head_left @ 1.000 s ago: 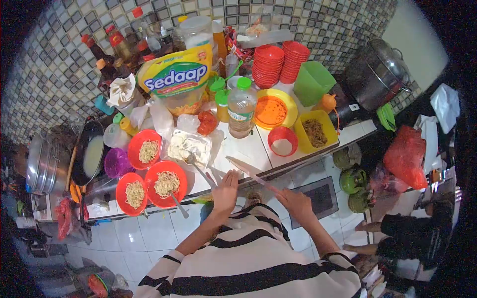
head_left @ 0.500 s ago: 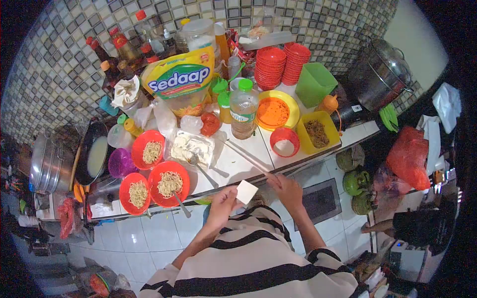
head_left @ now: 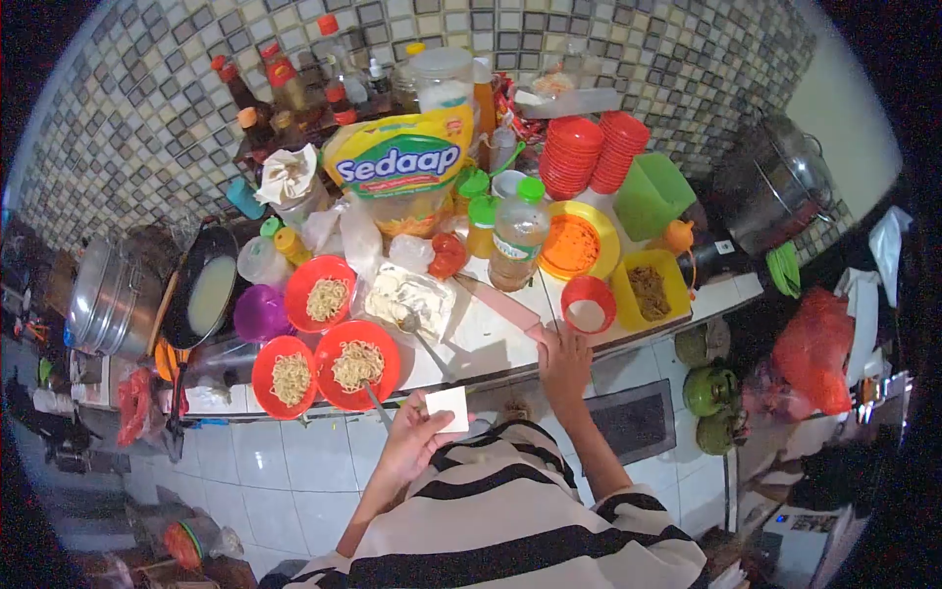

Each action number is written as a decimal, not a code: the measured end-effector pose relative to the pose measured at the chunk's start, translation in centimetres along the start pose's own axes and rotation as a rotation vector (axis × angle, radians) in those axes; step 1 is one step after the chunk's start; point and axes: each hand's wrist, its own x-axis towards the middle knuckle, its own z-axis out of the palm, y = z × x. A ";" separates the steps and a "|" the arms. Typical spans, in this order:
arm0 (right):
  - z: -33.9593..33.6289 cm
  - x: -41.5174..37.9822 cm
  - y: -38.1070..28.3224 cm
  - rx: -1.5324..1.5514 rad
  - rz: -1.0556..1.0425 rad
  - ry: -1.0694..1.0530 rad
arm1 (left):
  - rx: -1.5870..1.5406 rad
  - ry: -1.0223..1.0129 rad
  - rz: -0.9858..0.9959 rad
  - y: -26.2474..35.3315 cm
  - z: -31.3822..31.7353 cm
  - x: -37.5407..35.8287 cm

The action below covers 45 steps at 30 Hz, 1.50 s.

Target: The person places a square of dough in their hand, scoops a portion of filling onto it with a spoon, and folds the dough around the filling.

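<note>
My left hand [head_left: 404, 447] is closed around a white square block [head_left: 447, 408], held up in front of the counter's edge between thumb and fingers. At the counter's front edge, my right hand [head_left: 567, 371] has its fingers over the handle end of a knife [head_left: 497, 303], whose broad blade lies flat on the white tiles. Left of the knife is a clear tray [head_left: 405, 296] of white creamy food, with a spoon [head_left: 432, 352] leaning out of it. Several red bowls [head_left: 397, 365] of noodles are grouped left of the tray, one with a utensil in it.
A water bottle [head_left: 517, 236], a red bowl of white contents [head_left: 588, 305] and a yellow container [head_left: 674, 312] stand right of the knife. Behind are a Sedaap bag [head_left: 397, 162], sauce bottles and stacked red bowls [head_left: 569, 157]. A pan [head_left: 209, 285] sits at left.
The knife's blade has turned from nearly edge-on to flat on the counter. My left hand has moved slightly down and left with the white block. The camera view has shifted.
</note>
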 end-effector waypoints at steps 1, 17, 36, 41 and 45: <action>-0.6 0.0 -0.9 0.116 -0.014 -0.003 | 0.000 0.032 0.017 0.4 0.0 -0.4; 0.5 5.6 -13.9 1.160 0.099 0.020 | -0.038 0.213 0.233 7.2 -4.4 -2.7; 0.8 5.5 -16.3 1.213 0.498 0.015 | -0.080 0.163 0.206 12.8 -10.5 -2.4; 1.9 4.7 -16.8 1.459 0.702 0.091 | -0.051 0.144 0.188 13.3 -11.3 -2.1; 2.4 4.5 -17.2 1.560 0.842 0.103 | -0.065 0.134 0.203 13.6 -11.4 -2.0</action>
